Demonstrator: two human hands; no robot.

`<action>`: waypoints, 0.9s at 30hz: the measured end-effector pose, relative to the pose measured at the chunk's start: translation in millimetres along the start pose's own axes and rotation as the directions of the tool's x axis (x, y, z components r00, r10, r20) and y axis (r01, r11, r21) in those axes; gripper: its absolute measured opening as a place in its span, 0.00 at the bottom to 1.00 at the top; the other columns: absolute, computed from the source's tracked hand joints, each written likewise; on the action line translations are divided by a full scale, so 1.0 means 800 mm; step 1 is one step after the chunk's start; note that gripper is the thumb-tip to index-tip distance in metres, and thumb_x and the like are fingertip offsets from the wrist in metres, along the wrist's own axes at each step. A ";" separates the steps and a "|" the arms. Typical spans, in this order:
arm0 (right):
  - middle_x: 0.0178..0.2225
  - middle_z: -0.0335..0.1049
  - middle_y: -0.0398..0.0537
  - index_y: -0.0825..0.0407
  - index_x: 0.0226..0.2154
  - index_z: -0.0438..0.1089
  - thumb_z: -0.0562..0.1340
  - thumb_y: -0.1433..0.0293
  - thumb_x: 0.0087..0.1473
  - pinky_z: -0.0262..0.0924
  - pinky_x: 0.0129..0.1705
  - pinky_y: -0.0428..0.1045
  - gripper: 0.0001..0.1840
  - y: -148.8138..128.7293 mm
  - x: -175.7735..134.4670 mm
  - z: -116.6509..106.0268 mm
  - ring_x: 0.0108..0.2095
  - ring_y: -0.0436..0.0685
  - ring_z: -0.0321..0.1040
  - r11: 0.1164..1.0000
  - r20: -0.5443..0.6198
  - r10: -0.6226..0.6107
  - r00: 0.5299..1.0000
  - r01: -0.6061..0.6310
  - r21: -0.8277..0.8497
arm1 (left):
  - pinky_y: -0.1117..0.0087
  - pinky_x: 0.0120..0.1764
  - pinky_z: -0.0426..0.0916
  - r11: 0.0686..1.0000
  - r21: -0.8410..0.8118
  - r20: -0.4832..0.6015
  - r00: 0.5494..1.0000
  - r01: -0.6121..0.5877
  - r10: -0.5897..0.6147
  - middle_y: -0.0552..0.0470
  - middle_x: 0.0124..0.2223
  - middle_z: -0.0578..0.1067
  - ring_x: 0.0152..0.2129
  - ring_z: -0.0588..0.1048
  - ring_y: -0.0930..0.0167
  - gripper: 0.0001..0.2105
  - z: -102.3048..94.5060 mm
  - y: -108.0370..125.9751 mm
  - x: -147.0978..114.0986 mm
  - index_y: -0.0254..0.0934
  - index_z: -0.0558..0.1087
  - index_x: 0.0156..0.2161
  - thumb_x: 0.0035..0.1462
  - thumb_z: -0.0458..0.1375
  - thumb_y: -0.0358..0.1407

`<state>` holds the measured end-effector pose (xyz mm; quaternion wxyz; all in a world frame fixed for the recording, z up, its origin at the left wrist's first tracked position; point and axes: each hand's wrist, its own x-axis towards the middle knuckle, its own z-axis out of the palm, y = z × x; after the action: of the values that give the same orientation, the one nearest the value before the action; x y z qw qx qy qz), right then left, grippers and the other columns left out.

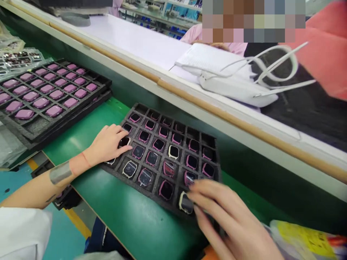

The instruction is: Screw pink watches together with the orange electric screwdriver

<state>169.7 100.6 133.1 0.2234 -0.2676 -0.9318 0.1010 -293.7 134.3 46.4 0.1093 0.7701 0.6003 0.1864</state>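
A dark foam tray [151, 188] lies slantwise on the green table, with smartwatch cases in its compartments. Most cases have pink frames and dark screens; a few have pale frames. My left hand [110, 142] rests over the tray's left edge, thumb and fingers apart around a pale-framed case [125, 142] in its compartment. Over the front right corner is my right hand [230, 216], slightly blurred, fingers apart. Its fingertips are beside a pale-framed watch case [185, 203]; whether they touch it I cannot tell. Behind that case sits a pink-framed one [190, 177].
Stacked foam trays [40, 131] with pink watch cases stand at left. A raised ledge [159, 81] runs behind the table, bearing a white device with cables [230, 72]. At lower right lies a yellow-labelled plastic package [300, 238]. Another person sits across.
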 end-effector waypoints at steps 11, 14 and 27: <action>0.73 0.82 0.58 0.47 0.72 0.81 0.77 0.53 0.81 0.86 0.70 0.70 0.26 0.121 0.348 0.239 0.67 0.70 0.85 0.996 0.040 0.083 0.996 -0.083 -0.018 | 0.42 0.70 0.87 0.996 -0.093 -0.077 0.997 0.007 -0.014 0.39 0.73 0.85 0.67 0.87 0.53 0.20 0.028 0.003 -0.013 0.39 0.85 0.70 0.85 0.75 0.48; 0.72 0.83 0.58 0.48 0.70 0.82 0.77 0.53 0.81 0.87 0.69 0.70 0.26 0.123 0.358 0.259 0.66 0.69 0.85 0.996 0.045 0.087 0.995 -0.086 -0.013 | 0.43 0.71 0.87 0.988 -0.148 -0.156 0.986 0.037 -0.061 0.39 0.73 0.85 0.67 0.87 0.54 0.18 0.027 -0.013 -0.009 0.40 0.86 0.69 0.86 0.74 0.49; 0.70 0.84 0.57 0.47 0.70 0.82 0.77 0.53 0.82 0.89 0.65 0.67 0.25 0.210 -0.046 0.047 0.63 0.67 0.86 0.614 -0.162 0.754 0.637 -0.770 -0.170 | 0.35 0.69 0.84 0.919 -0.289 -0.044 0.955 0.269 -0.294 0.35 0.66 0.87 0.63 0.87 0.39 0.42 0.040 -0.069 0.089 0.41 0.81 0.75 0.73 0.64 0.72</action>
<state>256.3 218.4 35.2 0.1623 -0.6646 -0.7259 0.0710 -314.3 219.1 6.9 0.2166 0.6436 0.6766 0.2848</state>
